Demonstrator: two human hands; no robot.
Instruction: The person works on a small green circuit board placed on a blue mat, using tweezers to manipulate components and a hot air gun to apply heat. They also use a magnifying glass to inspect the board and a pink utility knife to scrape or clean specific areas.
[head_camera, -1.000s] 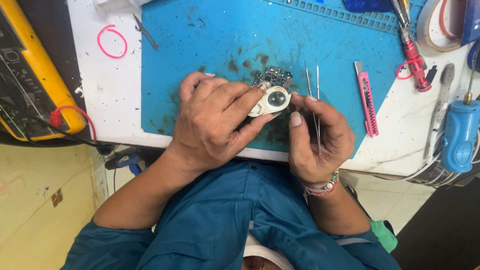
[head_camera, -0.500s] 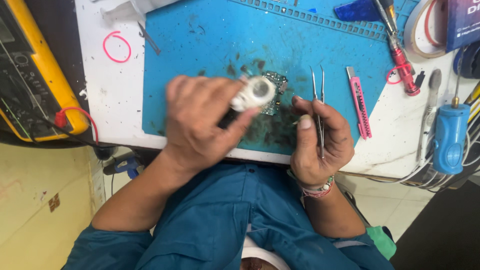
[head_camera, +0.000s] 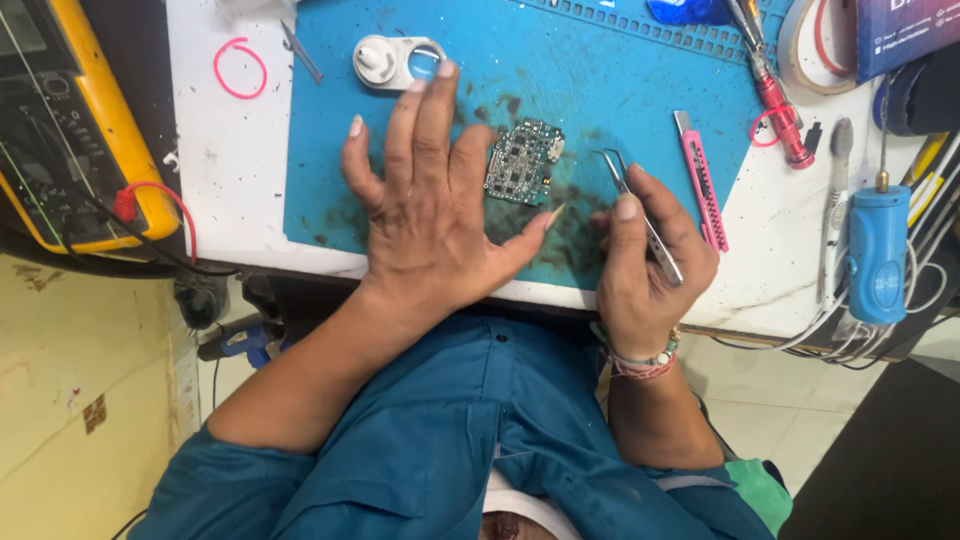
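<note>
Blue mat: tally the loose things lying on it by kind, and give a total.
Circuit board: 1
White loupe: 1
Pink knife: 1
Total: 3
The tweezers are in the right hand, so not counted; the left hand is spread open, fingertips at the loupe.

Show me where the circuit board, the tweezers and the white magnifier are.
circuit board (head_camera: 523, 160): head view, middle of the board's populated face.
tweezers (head_camera: 632, 197): head view, the metal arms above the right hand's grip.
white magnifier (head_camera: 385, 61): head view, white body beside the lens.
</note>
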